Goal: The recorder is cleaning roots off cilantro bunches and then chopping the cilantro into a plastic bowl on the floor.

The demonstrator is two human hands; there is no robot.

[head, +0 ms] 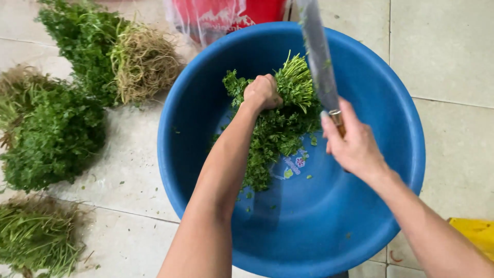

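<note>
My left hand (pixel 262 92) grips a bunch of green herbs (pixel 280 131) over a large blue plastic basin (pixel 391 118), with the cut stem ends pointing away from me. My right hand (pixel 352 144) is closed around the handle of a long knife (pixel 319 56). Its blade points up and away, just right of the stems and close to them. Bits of chopped leaf lie on the basin's bottom.
Several bundles of leafy herbs with roots (pixel 103 51) lie on the tiled floor at the left. A red container in a plastic bag (pixel 221 18) stands behind the basin. A yellow object (pixel 476 234) shows at the lower right.
</note>
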